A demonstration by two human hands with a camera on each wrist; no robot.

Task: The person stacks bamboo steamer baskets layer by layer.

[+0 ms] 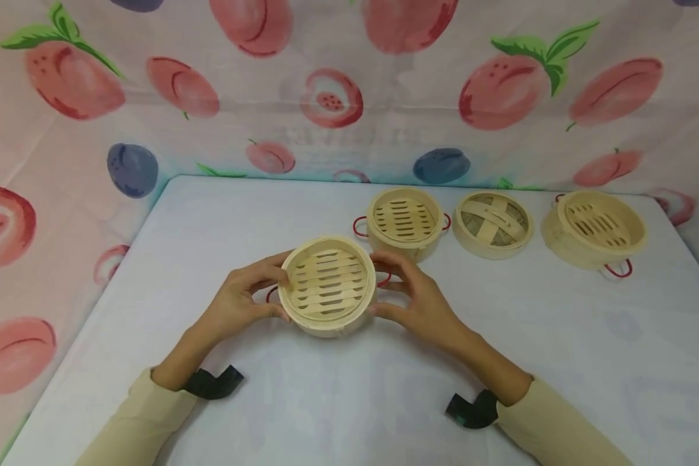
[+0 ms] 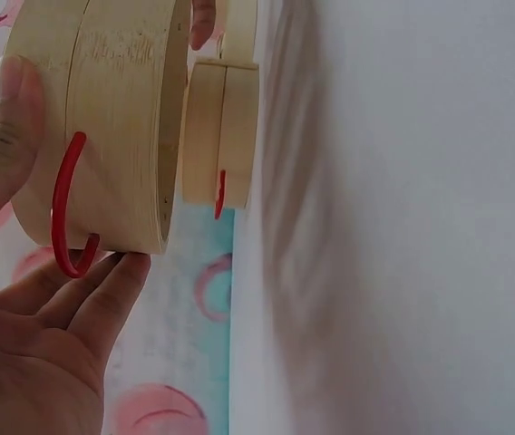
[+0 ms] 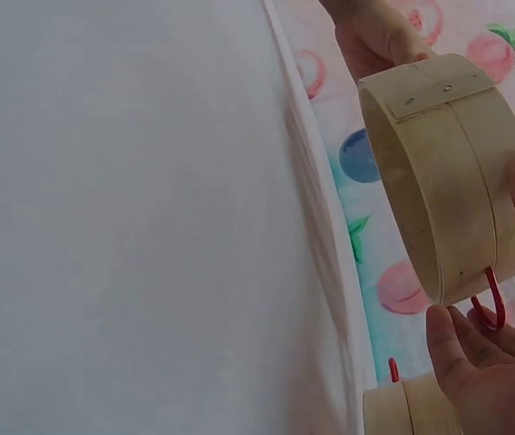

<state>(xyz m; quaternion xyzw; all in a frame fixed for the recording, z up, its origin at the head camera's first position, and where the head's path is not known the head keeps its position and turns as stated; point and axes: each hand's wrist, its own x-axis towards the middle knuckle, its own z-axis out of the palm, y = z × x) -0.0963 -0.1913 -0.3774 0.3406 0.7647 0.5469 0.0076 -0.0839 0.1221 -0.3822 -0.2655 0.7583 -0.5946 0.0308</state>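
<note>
Between both hands is a round bamboo steamer basket (image 1: 328, 285) with a slatted bottom and red side handles. The left hand (image 1: 255, 289) grips its left side, thumb on the near wall and fingers at the far side. On the right side the right hand (image 1: 410, 291) holds it the same way, near the red handle (image 1: 384, 279). Both wrist views show the basket's wall (image 2: 117, 127) raised off the white table, its lower rim apart from the cloth. In the right wrist view the right fingertips (image 3: 443, 335) press at the rim.
Behind the held basket stands another steamer basket (image 1: 404, 223) with red handles. To its right are a steamer lid (image 1: 493, 224) with crossed bamboo strips and a third basket (image 1: 594, 228). A fruit-printed cloth (image 1: 384, 103) hangs behind the white table (image 1: 349, 401).
</note>
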